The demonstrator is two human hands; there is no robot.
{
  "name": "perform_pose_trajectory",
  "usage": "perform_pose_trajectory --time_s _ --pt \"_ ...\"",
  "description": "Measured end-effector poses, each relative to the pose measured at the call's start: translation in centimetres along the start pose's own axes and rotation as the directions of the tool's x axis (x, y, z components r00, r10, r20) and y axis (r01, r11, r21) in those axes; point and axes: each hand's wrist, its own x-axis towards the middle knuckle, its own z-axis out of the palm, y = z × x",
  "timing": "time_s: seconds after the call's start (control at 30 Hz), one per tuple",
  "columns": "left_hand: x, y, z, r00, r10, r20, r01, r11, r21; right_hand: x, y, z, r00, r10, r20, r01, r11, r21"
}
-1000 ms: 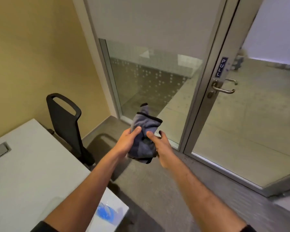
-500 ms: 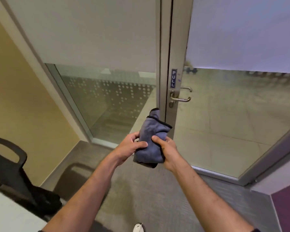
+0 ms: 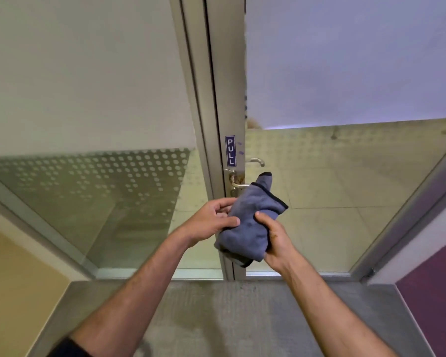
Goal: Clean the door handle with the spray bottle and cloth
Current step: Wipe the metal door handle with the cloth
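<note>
A folded grey cloth (image 3: 247, 222) with a dark border is held upright between both hands, just below and in front of the door handle (image 3: 236, 182). My left hand (image 3: 211, 220) pinches its left edge with thumb and fingers. My right hand (image 3: 274, 237) grips its right side and lower end. The silver lever handle sits on the metal door frame under a blue PULL sign (image 3: 230, 151); the cloth's top corner covers the lever's free end. No spray bottle is in view.
The glass door (image 3: 345, 202) stands to the right of the frame, a fixed glass panel (image 3: 101, 197) with frosted dots to the left. The outer handle (image 3: 255, 161) shows through the glass. Grey carpet (image 3: 216, 318) lies below; a purple wall (image 3: 435, 292) is at right.
I have stepped closer to the door; the chair and table have left the view. The cloth, still in both hands, now reaches up to the handle and overlaps its end.
</note>
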Motion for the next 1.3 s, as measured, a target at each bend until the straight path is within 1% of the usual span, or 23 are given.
perform_pose_trajectory --time_s 0.07,0.13,0.2,0.23,0.27,0.33,0.37,0.43,0.53,0.6,0.67,0.73,0.8,0.87,0.93,0.97,1.03,1.07,1.1,1.13,1.2,1.27,1.3 --pt "3.1 0.8 -1.0 0.999 0.028 0.016 -0.029 0.994 0.106 2.3 -1.5 -0.4 0.995 -0.084 -0.052 0.083 0.996 -0.021" --pt "6.2 1.9 -2.0 0.998 0.059 -0.020 -0.052 0.966 0.253 4.4 -3.2 -0.7 0.984 -0.158 -0.080 0.154 0.987 -0.050" --pt "8.8 3.3 -3.0 0.992 0.106 -0.061 -0.074 0.916 0.393 6.5 -4.9 -1.3 0.972 -0.214 -0.094 0.208 0.976 -0.071" --pt "10.0 4.2 -3.6 0.988 0.142 -0.061 -0.094 0.865 0.492 7.6 -5.6 -1.5 0.961 -0.252 -0.113 0.243 0.966 -0.088" --pt "11.0 5.2 -4.2 0.980 0.196 -0.043 -0.126 0.768 0.628 8.6 -6.2 -1.6 0.941 -0.308 -0.139 0.293 0.949 -0.118" --pt "13.1 7.1 -5.5 0.946 0.321 0.051 -0.206 0.470 0.859 10.5 -6.9 -1.6 0.871 -0.441 -0.215 0.400 0.893 -0.208" --pt "14.2 7.9 -6.0 0.928 0.357 0.108 -0.235 0.336 0.912 11.3 -7.1 -1.4 0.832 -0.492 -0.257 0.438 0.866 -0.242" --pt "16.1 9.5 -6.5 0.904 0.369 0.217 -0.282 0.130 0.951 12.8 -7.0 -1.2 0.768 -0.555 -0.319 0.493 0.831 -0.260" --pt "18.9 11.4 -7.8 0.850 0.337 0.404 -0.359 -0.188 0.914 14.6 -6.6 -0.8 0.710 -0.599 -0.369 0.529 0.801 -0.281" --pt "20.5 12.5 -9.2 0.812 0.289 0.507 -0.394 -0.368 0.842 15.7 -6.4 -0.3 0.656 -0.639 -0.401 0.555 0.769 -0.317" --pt "21.8 13.1 -10.5 0.772 0.228 0.593 -0.414 -0.529 0.741 16.5 -6.0 0.4 0.586 -0.691 -0.423 0.586 0.722 -0.368" --pt "22.7 13.2 -11.7 0.750 0.155 0.643 -0.418 -0.642 0.643 17.1 -5.3 1.3 0.522 -0.739 -0.427 0.601 0.673 -0.430" --pt "23.4 12.9 -12.9 0.737 0.098 0.669 -0.415 -0.715 0.562 17.7 -4.5 2.3 0.448 -0.778 -0.440 0.618 0.626 -0.475" --pt "23.9 12.8 -13.8 0.701 0.082 0.709 -0.415 -0.762 0.498 18.9 -3.6 3.4 0.332 -0.826 -0.454 0.658 0.548 -0.516" --pt "24.2 13.0 -14.4 0.650 0.074 0.756 -0.420 -0.794 0.439 20.7 -2.8 4.5 0.186 -0.885 -0.426 0.671 0.431 -0.603" --pt "24.4 13.1 -14.7 0.614 0.082 0.785 -0.417 -0.811 0.410 21.6 -2.5 5.2 0.090 -0.914 -0.397 0.653 0.355 -0.669" --pt "24.9 13.6 -14.8 0.549 0.108 0.829 -0.399 -0.838 0.373 24.0 -2.1 6.1 -0.087 -0.953 -0.290 0.543 0.199 -0.816" --pt "25.2 13.9 -14.8 0.531 0.122 0.838 -0.387 -0.845 0.369 25.2 -2.0 6.4 -0.141 -0.958 -0.248 0.494 0.149 -0.857" --pt "25.6 14.3 -14.8 0.528 0.136 0.838 -0.372 -0.850 0.372 26.2 -2.0 6.6 -0.166 -0.961 -0.222 0.455 0.126 -0.882" --pt "25.8 14.6 -14.7 0.534 0.147 0.833 -0.360 -0.852 0.381 27.1 -2.1 6.9 -0.167 -0.965 -0.201 0.414 0.116 -0.903" --pt "26.4 15.0 -14.8 0.552 0.151 0.820 -0.342 -0.856 0.388 28.6 -2.2 7.4 -0.118 -0.986 -0.117 0.314 0.075 -0.946" --pt "26.8 14.8 -15.0 0.556 0.124 0.822 -0.329 -0.875 0.355 29.9 -2.4 7.8 -0.052 -0.999 -0.009 0.210 -0.002 -0.978" --pt "26.9 14.4 -15.2 0.553 0.104 0.826 -0.327 -0.885 0.331 30.5 -2.4 7.9 -0.032 -0.999 0.012 0.181 -0.018 -0.983"
